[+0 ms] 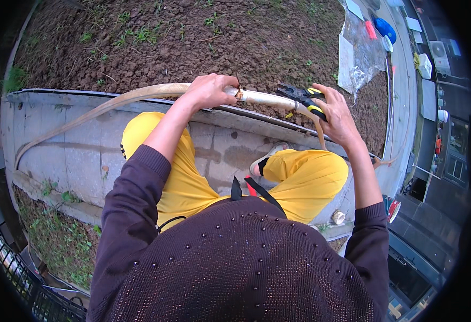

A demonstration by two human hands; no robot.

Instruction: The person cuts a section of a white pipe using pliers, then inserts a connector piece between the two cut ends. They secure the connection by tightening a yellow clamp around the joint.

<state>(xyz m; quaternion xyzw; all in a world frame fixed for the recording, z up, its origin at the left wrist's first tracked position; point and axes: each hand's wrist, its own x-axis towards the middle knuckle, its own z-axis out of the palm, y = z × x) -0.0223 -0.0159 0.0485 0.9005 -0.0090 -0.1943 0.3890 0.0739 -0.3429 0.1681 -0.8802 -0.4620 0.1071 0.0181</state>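
A pale tan hose (115, 102) arcs along the concrete edge beside the soil. It meets a whitish pipe section (266, 98) with a rusty clamp (240, 94). My left hand (211, 90) is closed on the hose joint, just left of that clamp. My right hand (334, 112) grips pliers with yellow-and-black handles (315, 110). Their dark jaws point left, just above the pipe's right part; whether they touch it I cannot tell. From that end the hose bends down behind my right knee.
I am low on a concrete path (225, 153) beside a dug soil bed (155, 48). Plastic sheeting (361, 64), a blue object (384, 29) and a red one (370, 30) lie at upper right. A small pale cup (338, 217) sits by my right leg; metal railings (18, 265) are lower left.
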